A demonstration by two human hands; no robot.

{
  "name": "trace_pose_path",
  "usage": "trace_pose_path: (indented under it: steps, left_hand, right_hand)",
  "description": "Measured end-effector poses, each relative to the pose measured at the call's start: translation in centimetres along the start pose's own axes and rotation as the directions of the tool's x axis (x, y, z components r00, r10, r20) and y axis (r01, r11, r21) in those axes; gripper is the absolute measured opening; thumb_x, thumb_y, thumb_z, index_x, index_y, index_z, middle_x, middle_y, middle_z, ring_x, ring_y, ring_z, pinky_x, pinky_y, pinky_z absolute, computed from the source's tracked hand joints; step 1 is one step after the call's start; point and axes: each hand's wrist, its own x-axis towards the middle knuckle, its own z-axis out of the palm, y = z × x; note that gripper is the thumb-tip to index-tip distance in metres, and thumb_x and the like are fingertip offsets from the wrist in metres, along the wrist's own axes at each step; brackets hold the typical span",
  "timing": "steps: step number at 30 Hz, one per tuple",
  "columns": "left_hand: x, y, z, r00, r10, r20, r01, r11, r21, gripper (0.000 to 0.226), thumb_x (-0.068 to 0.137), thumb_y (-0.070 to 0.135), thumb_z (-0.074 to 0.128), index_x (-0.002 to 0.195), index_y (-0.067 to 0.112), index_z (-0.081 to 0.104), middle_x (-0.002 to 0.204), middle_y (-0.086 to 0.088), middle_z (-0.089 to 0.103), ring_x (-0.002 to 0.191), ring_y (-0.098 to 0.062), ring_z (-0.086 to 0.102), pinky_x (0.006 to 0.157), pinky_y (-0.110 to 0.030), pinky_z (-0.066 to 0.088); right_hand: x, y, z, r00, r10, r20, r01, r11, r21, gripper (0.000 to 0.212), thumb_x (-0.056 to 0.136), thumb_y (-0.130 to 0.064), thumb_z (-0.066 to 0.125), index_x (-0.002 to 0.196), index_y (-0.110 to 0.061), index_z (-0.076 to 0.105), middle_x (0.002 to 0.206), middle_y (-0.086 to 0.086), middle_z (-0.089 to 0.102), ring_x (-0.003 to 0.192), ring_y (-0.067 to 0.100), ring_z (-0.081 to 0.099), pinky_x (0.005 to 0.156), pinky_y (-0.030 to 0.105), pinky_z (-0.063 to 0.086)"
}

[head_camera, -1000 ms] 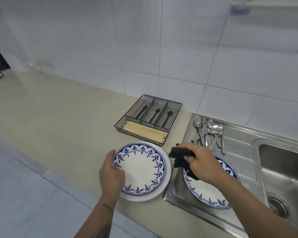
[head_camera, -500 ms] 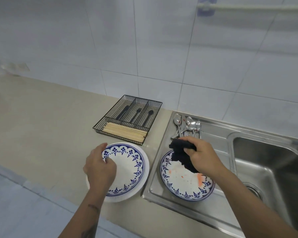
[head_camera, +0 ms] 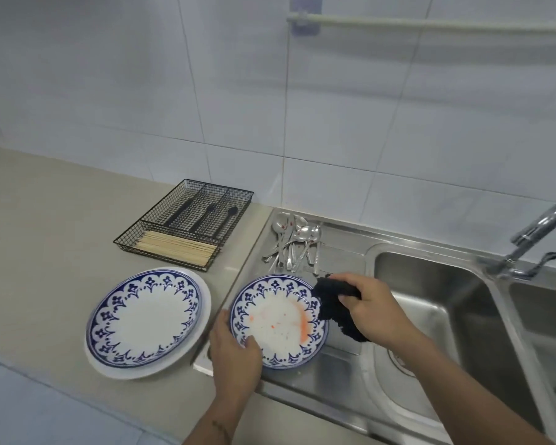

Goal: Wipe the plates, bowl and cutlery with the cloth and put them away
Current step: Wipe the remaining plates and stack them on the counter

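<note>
A blue-patterned plate [head_camera: 278, 322] smeared with orange stains sits on the steel drainboard [head_camera: 334, 255]. My left hand [head_camera: 235, 358] grips its near-left rim, thumb on the inside. My right hand [head_camera: 369, 309] holds a bunched dark cloth [head_camera: 331, 303] at the plate's right edge. A clean blue-patterned plate [head_camera: 145, 316] lies on a plain white plate [head_camera: 203, 303] on the counter to the left. Several stained metal spoons [head_camera: 294, 242] lie in a heap at the back of the drainboard.
A black wire cutlery tray [head_camera: 187, 226] holding dark utensils and wooden chopsticks stands on the beige counter [head_camera: 45, 236] behind the plates. A sink basin [head_camera: 446, 303] and tap [head_camera: 540, 229] are to the right. A rail runs along the tiled wall above.
My left hand left the clean plate on the counter and moved right to grip the stained plate's rim. My right hand with the cloth shifted to that plate's right edge.
</note>
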Motion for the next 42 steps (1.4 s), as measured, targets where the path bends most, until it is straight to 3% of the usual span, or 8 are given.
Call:
trace_pose_path:
  steps: [6,11,15,22,26,29,35,42]
  left_hand:
    - [-0.5,2.3,1.8,0.982,-0.162,-0.094,0.138,0.966,-0.220,0.079,0.081,-0.012,0.045,0.152,0.021,0.034,0.139,-0.008,0.055,0.130,-0.029,0.049,0.107,-0.043,0.044]
    - [0.3,2.9,3.0,0.940,-0.322,-0.114,0.201,0.791,-0.578,0.079,0.082,-0.004,0.043,0.148,0.038,0.040,0.125,0.003,0.065,0.121,-0.026,0.059,0.105,-0.051,0.047]
    - [0.8,3.8,3.3,0.906,-0.414,-0.086,0.233,0.658,-0.716,0.074,0.079,0.003,0.047,0.135,0.051,0.050,0.123,0.001,0.068,0.110,-0.029,0.066,0.094,-0.055,0.054]
    - [0.2,5.3,4.7,0.949,-0.316,-0.026,0.193,0.641,-0.743,0.063,0.078,-0.017,0.037,0.126,0.013,0.064,0.121,-0.014,0.068,0.111,-0.040,0.063,0.095,-0.059,0.050]
    - [-0.2,7.1,6.6,0.974,-0.223,0.051,0.189,0.662,-0.725,0.062,0.078,-0.016,0.039,0.122,0.017,0.066,0.119,-0.010,0.069,0.108,-0.036,0.065,0.091,-0.058,0.053]
    - [-1.0,9.1,8.5,0.981,-0.155,0.120,0.195,0.693,-0.694,0.063,0.085,-0.014,0.037,0.128,0.025,0.062,0.116,-0.003,0.069,0.103,-0.028,0.066,0.084,-0.047,0.058]
    - [-2.0,12.7,13.5,0.984,0.015,0.179,0.088,0.830,-0.551,0.063,0.087,-0.010,0.038,0.121,0.036,0.065,0.126,0.003,0.068,0.117,-0.026,0.063,0.100,-0.054,0.051]
    - [-4.1,16.9,19.1,0.964,0.203,0.174,-0.109,0.893,-0.437,0.057,0.094,-0.007,0.038,0.139,0.024,0.057,0.130,0.008,0.064,0.121,-0.015,0.060,0.107,-0.040,0.048]
  right_hand:
    - [-1.0,2.5,-2.1,0.998,-0.022,0.056,0.026,0.997,-0.070,0.043,0.092,0.000,0.050,0.099,-0.038,0.070,0.094,-0.006,0.069,0.080,0.017,0.067,0.066,0.042,0.059]
    - [-1.8,4.0,-4.0,0.998,-0.014,0.062,0.019,0.996,-0.084,0.045,0.091,0.000,0.052,0.097,-0.041,0.069,0.093,-0.013,0.069,0.084,0.008,0.066,0.075,0.038,0.058]
    - [-2.5,5.2,-5.7,0.998,0.009,0.061,-0.007,0.999,-0.036,0.045,0.092,0.002,0.050,0.098,-0.038,0.070,0.091,-0.013,0.071,0.082,0.009,0.069,0.078,0.041,0.058]
    - [-3.8,6.7,-7.8,0.996,0.067,0.058,-0.069,0.997,0.031,0.046,0.095,0.000,0.045,0.101,-0.039,0.069,0.090,-0.005,0.073,0.081,0.017,0.071,0.076,0.045,0.058]
    - [-5.0,6.4,-9.0,0.996,0.086,0.028,-0.090,0.977,0.193,0.043,0.097,0.004,0.039,0.102,-0.026,0.070,0.084,0.006,0.073,0.070,0.024,0.072,0.059,0.040,0.056]
    - [-5.8,7.1,-9.5,0.994,0.108,-0.018,-0.100,0.965,0.241,0.044,0.097,0.005,0.039,0.103,-0.026,0.069,0.081,0.009,0.073,0.069,0.026,0.071,0.055,0.041,0.056]
    - [-7.9,9.3,-9.8,0.980,0.186,-0.075,-0.154,0.938,0.309,0.051,0.094,0.008,0.038,0.100,-0.030,0.071,0.085,0.010,0.073,0.066,0.015,0.069,0.050,0.034,0.051]
    - [-9.2,11.5,-11.1,0.954,0.241,-0.177,-0.170,0.924,0.342,0.052,0.092,0.007,0.039,0.096,-0.033,0.072,0.091,0.011,0.071,0.065,0.012,0.068,0.050,0.026,0.048]
